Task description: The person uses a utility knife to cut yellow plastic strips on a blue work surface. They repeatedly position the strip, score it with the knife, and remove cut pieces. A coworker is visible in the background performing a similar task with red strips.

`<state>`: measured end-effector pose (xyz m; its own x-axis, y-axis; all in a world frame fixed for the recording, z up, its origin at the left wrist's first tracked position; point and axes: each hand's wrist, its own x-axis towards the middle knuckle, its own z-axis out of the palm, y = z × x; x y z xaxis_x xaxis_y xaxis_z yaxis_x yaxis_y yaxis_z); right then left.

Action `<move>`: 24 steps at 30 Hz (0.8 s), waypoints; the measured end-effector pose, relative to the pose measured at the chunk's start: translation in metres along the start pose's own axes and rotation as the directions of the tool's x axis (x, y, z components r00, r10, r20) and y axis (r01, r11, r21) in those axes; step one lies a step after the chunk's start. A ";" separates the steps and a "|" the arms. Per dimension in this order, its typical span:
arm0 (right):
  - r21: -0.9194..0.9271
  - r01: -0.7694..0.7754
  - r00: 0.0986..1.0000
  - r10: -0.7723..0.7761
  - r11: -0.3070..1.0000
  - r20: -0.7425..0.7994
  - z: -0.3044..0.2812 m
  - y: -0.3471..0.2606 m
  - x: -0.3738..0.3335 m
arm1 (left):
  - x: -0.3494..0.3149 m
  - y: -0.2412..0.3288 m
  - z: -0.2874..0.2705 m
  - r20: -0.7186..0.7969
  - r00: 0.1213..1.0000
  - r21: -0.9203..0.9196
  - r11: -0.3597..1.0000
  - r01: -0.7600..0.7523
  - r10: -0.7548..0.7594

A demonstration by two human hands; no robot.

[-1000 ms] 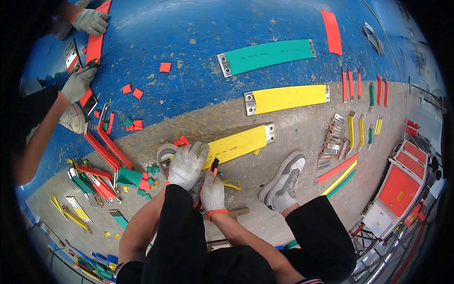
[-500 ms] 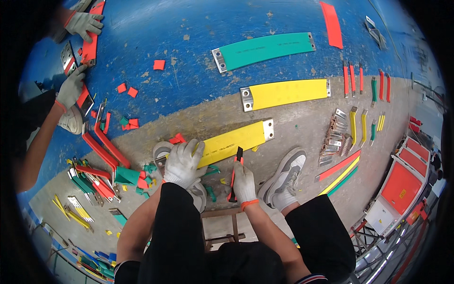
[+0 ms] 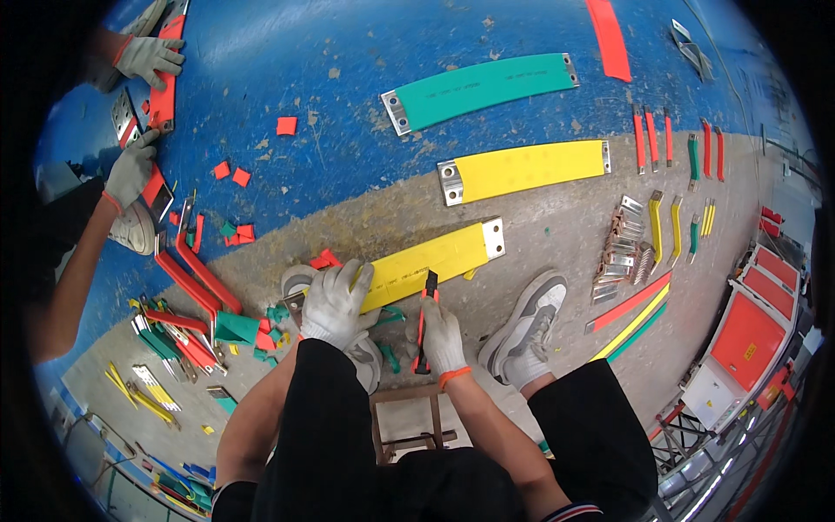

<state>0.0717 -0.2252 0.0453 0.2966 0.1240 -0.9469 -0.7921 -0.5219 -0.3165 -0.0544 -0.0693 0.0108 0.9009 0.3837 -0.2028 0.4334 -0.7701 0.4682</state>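
A yellow-sleeved flat busbar (image 3: pixel 432 265) with a bare metal end showing two holes lies slanted across in front of me. My left hand (image 3: pixel 337 302), in a white glove, is closed over its left part, and that end is partly hidden under the glove. In my gloved right hand (image 3: pixel 444 337) is a red and black utility knife (image 3: pixel 423 335). Its black tip points away from me, at the near edge of the yellow sleeve; whether it touches, I cannot tell. Green scraps (image 3: pixel 389 355) lie between my shoes.
Another yellow busbar (image 3: pixel 531 171) and a green one (image 3: pixel 487 90) lie beyond. Bent red bars (image 3: pixel 207 277) and offcuts are at the left, bare metal pieces (image 3: pixel 619 252) and thin coloured bars at the right. A co-worker's gloved hands (image 3: pixel 132 167) hold a red bar at far left.
My right hand has shifted slightly left with the knife, whose tip has moved left along the bar's near edge. My left hand stays on the bar.
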 end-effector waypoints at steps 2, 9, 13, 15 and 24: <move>0.013 0.007 1.000 -0.007 1.000 0.023 -0.002 0.002 0.000 | 0.000 0.001 -0.002 0.013 1.000 0.006 1.000 0.003 -0.003; 0.012 0.009 1.000 -0.008 1.000 -0.021 -0.004 -0.004 -0.005 | 0.000 0.004 -0.003 0.008 1.000 0.002 1.000 0.015 -0.015; 0.056 0.003 0.999 -0.005 0.998 0.036 -0.008 0.000 0.002 | 0.002 0.007 -0.005 0.003 1.000 -0.002 1.000 0.022 -0.022; 0.071 -0.005 0.999 0.002 0.997 0.043 -0.008 0.001 0.003 | 0.001 0.007 -0.005 -0.005 1.000 -0.009 1.000 0.022 -0.022; 0.081 -0.047 0.990 0.036 0.996 0.135 -0.014 -0.001 0.015 | 0.001 0.006 -0.001 -0.014 1.000 0.016 1.000 0.001 -0.001</move>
<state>0.0841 -0.2344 0.0318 0.1931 0.2177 -0.9567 -0.8457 -0.4574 -0.2748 -0.0510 -0.0731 0.0148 0.9002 0.3912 -0.1915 0.4346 -0.7775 0.4546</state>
